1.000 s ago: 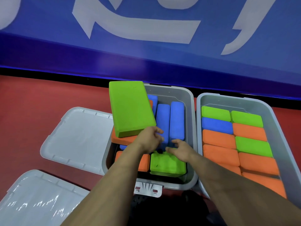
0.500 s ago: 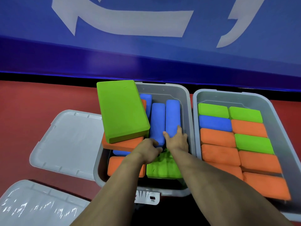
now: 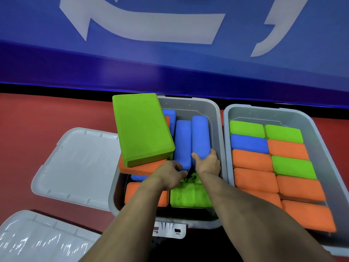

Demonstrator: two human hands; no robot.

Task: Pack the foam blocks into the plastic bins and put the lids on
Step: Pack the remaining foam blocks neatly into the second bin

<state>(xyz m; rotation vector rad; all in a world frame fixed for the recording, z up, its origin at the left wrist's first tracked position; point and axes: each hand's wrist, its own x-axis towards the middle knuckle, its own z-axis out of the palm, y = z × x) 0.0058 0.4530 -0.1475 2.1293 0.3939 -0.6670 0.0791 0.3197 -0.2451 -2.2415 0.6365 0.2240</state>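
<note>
In the left bin (image 3: 215, 114), the right hand (image 3: 207, 163) curls its fingers round 1 upright blue block (image 3: 200, 135); the left hand (image 3: 170, 174) grips its neighbour (image 3: 182, 142). 2 smooth rectangular lids (image 3: 79, 163) lie on the red floor (image 3: 37, 118) left of it.

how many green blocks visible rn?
5. Left bin: a big one tilted over the left rim, one near the front. Right bin: three. More may be hidden underneath.

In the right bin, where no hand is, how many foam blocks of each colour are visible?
Right bin, visible blocks:
Green blocks: 3
Blue block: 1
Orange blocks: 6
Total: 10
</note>
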